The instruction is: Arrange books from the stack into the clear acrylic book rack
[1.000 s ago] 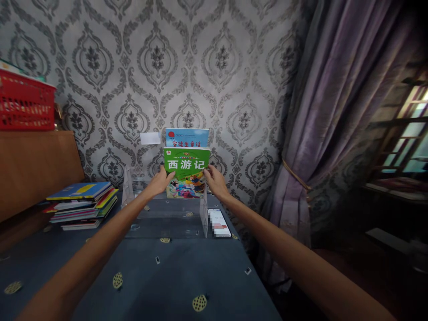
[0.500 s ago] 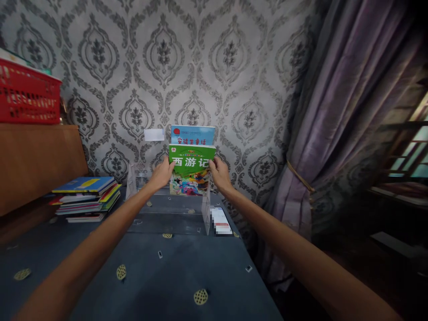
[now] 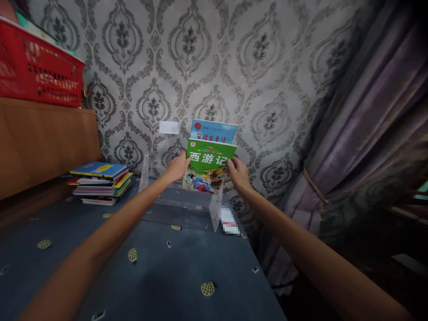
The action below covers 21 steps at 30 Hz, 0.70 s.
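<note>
A green book (image 3: 209,167) with white characters stands upright between my hands, facing me. Its left edge is pinched by my left hand (image 3: 178,167), its right edge by my right hand (image 3: 239,173). Behind it rises a blue book (image 3: 214,129), its top part showing and the rest hidden. Both books are at the right part of a clear plastic stand (image 3: 216,209) on the dark blue cloth. Whether their lower edges touch the stand I cannot tell.
At the left lies a stack of books (image 3: 102,183), beside a wooden cabinet (image 3: 47,142) that bears a red basket (image 3: 47,67). A phone (image 3: 229,220) lies right of the stand. A tied curtain (image 3: 321,169) hangs at the right.
The camera view has tilted and shifted, so the whole scene sits differently in the picture. My hands keep their grip on the green book, with the blue one still behind it.
</note>
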### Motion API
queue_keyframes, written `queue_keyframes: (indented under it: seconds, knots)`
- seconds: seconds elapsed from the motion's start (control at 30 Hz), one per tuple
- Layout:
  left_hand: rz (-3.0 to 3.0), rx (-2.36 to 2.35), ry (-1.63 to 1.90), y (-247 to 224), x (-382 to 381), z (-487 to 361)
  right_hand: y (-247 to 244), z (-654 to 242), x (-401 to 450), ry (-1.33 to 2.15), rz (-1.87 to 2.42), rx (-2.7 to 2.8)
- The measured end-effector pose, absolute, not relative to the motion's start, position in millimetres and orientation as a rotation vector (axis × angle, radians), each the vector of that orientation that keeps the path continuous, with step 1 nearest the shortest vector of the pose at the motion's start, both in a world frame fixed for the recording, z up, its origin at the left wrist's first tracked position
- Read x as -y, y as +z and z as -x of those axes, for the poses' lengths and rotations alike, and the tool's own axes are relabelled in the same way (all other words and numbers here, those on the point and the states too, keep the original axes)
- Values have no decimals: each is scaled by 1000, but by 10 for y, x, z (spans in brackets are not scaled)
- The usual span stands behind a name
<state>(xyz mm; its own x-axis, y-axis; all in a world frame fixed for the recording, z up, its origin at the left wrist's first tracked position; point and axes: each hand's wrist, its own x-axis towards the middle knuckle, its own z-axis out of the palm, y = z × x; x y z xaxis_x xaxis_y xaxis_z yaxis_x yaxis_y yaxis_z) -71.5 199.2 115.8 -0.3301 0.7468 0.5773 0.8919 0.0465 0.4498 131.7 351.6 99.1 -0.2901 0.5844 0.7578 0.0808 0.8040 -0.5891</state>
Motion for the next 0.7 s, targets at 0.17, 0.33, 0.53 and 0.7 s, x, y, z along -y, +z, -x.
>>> queue_keyframes:
  seconds: [0.17,0.33,0.53,0.7]
  knots:
    - [1724,2049,-1226,1034,-1857,768,905,-1337,-3447,615,546,1769]
    - [1698,1930,-1393,618,-1445,854,557,-1459,-3102,788,645,1551]
    - [1865,1859,-1475,-329,-838,735,-156,-1503,-2123,903,562,1764]
    - [2081,1950,-1321,-917,-574,642,-712,-1218,-1463,1295,437,2108]
